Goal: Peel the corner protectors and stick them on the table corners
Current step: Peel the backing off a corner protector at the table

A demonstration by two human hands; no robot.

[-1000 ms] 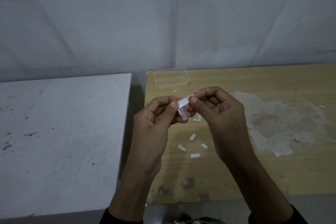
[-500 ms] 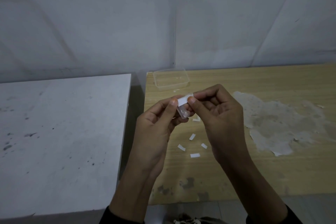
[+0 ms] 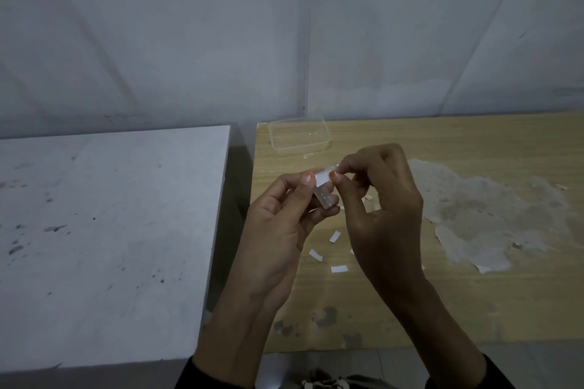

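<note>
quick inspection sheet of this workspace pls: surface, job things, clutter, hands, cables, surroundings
Surface: wooden table with a torn whitish patch and dark scuffs near its front edge. A white table speckled with dark marks stands to its left, with a gap between them.
Job's things: clear corner protector held above the wooden table, with a white backing strip at its top.
Clutter: loose paper strips on the wood below the hands. A clear plastic container sits at the far left corner.
Hands: left hand holds the corner protector. Right hand pinches the backing strip.
Cables: nothing seen.
Surroundings: pale wall behind both tables.
</note>
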